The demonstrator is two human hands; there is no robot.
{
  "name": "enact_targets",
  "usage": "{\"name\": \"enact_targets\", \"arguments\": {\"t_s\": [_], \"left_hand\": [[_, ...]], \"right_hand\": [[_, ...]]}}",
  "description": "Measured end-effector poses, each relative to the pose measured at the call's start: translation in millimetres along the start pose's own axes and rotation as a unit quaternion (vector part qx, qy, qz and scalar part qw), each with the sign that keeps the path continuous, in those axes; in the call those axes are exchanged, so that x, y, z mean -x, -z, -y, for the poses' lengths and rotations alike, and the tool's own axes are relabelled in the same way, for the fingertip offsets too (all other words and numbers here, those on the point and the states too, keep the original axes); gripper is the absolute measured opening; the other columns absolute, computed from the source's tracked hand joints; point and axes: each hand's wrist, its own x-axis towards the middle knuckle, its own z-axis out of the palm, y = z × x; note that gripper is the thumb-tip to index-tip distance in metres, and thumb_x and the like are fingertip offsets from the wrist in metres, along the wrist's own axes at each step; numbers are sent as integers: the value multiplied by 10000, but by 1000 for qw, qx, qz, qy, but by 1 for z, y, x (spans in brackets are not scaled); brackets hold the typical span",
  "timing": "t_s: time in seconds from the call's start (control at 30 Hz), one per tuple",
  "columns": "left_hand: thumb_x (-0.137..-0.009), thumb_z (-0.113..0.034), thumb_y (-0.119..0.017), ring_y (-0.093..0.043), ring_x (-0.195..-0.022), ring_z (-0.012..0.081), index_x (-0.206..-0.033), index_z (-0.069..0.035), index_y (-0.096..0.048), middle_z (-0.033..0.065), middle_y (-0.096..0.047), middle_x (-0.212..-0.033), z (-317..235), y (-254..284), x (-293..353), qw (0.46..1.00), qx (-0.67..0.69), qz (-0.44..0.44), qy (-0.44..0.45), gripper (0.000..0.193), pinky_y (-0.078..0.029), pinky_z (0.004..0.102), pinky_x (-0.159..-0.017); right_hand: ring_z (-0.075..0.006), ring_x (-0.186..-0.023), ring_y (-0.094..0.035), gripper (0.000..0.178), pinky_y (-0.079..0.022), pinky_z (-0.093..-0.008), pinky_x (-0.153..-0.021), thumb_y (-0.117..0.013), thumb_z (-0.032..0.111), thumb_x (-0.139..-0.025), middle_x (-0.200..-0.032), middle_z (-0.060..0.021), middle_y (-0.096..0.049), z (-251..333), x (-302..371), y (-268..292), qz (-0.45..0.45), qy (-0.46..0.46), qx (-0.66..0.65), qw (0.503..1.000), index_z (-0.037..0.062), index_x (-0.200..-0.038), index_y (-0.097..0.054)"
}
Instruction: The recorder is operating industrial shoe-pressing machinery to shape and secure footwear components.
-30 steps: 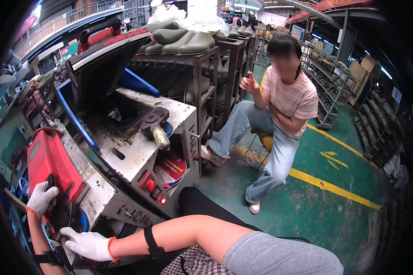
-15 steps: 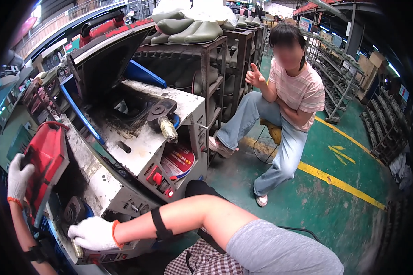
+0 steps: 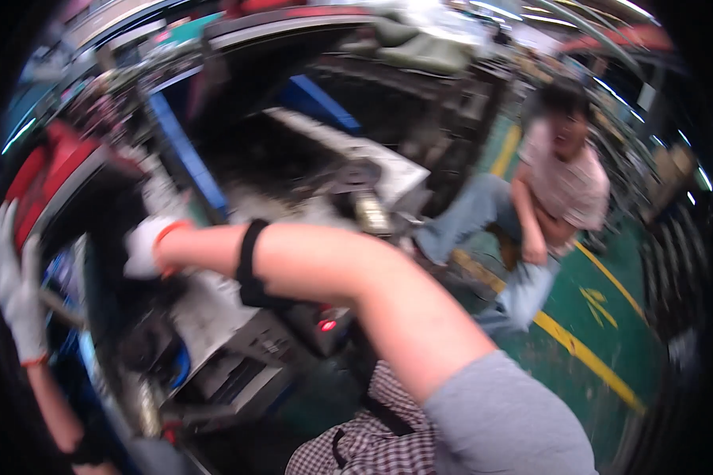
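My left hand, in a white glove with an orange cuff, lies against the edge of the raised red lid at the far left. Its fingers point up, stretched out, with the thumb apart. In a matching glove, my right hand reaches to the dark opening under that lid. Motion blurs it, and its fingers cannot be made out. Below it, on the front of the nearer machine, a tape-wrapped handle stands free of both hands.
Beyond is a second machine with a raised black lid, blue side bars and a tape-wrapped handle. Grey-green boot-shaped pieces top a rack behind. At right a person in a pink striped shirt sits near yellow floor lines.
My right hand has left the lower handle and moved up to the opening under the red lid. My left hand's fingers have straightened. The view has shifted; the seated person's raised hand has lowered.
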Motion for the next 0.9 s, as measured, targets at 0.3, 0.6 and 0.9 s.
{"name": "enact_targets", "arguments": {"t_s": [0.3, 0.6, 0.9], "left_hand": [[-887, -108, -809, -519, -1451, 380, -1472, -40, -592, 177, -591, -1508, -42, 5, 90, 975, 102, -197, -7, 627, -381, 473, -1247], [-1008, -31, -667, -452, -1505, 265, -1593, -27, -449, 137, -494, -1607, -71, 23, 149, 877, 396, -59, 266, 624, -326, 395, -1267], [-1090, -422, -513, -447, -1514, 312, -1635, -55, -394, 147, -423, -1658, -77, 68, 168, 511, 726, -36, 458, 668, -430, 472, -1184]], "right_hand": [[-501, -1528, -393, 1218, -380, -520, -1236, -643, 799, -836, -1661, -381, -311, 42, -65, -38, 29, -29, 31, 999, 78, -1714, -206], [-519, -1511, -410, 1204, -425, -541, -1200, -743, 674, -767, -1656, -402, -292, 63, -91, -45, -11, -85, 27, 996, -20, -1647, -303], [-281, -1139, -624, 504, -550, -507, -863, -619, 534, -902, -1200, -104, -670, 30, 44, -8, 22, -35, -712, 701, 155, -1235, -620]]}}
